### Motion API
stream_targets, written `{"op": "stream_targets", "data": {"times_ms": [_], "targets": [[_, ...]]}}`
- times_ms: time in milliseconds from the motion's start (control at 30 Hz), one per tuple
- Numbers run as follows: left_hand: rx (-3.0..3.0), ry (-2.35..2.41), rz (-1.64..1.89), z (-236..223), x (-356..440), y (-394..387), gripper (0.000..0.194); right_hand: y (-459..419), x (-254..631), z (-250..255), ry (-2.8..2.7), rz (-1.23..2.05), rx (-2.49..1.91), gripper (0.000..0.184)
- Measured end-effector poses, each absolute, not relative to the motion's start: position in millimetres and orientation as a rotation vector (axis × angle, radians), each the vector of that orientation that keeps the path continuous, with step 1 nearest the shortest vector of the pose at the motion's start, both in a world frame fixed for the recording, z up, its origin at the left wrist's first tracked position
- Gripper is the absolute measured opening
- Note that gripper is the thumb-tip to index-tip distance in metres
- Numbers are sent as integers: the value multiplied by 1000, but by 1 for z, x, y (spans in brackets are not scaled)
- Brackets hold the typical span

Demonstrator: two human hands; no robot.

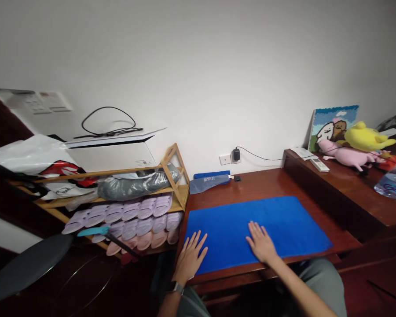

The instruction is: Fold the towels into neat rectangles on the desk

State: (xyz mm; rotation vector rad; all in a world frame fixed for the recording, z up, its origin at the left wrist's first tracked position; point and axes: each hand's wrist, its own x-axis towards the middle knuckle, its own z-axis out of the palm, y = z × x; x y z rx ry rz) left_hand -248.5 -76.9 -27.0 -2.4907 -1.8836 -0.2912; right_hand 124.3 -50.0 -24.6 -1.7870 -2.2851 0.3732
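Observation:
A blue towel (237,224) lies spread flat over a reddish-brown wooden desk (251,185). My left hand (190,255) rests on the towel's front left corner, fingers spread, with a watch on the wrist. Flat on the towel's front middle part lies my right hand (261,243), its fingers stretched out. Neither hand grips anything. Behind the towel, near the wall, sits a folded grey-blue cloth (208,184) with white lettering, and a darker blue folded piece (211,174) shows behind it.
Left of the desk stands a wooden rack (180,176) with several lilac and pink slippers and a white box (112,157) on top. A higher wooden ledge (343,189) on the right bears plush toys, a remote (319,164) and a water bottle (394,181). A black charger (236,154) is plugged into the wall.

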Motion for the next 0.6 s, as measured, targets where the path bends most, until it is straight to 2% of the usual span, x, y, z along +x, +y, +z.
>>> {"op": "stream_targets", "data": {"times_ms": [167, 267, 600], "targets": [[-2478, -1869, -306, -29, -249, -77, 57, -47, 311, -50, -2052, 230, -2145, 84], [-2479, -1869, -298, -30, -250, -76, 57, -48, 382, -63, -1980, 230, -2201, 88], [-2456, -1844, -227, -28, -251, -75, 55, -47, 418, -83, -1787, 250, -1977, 81]]}}
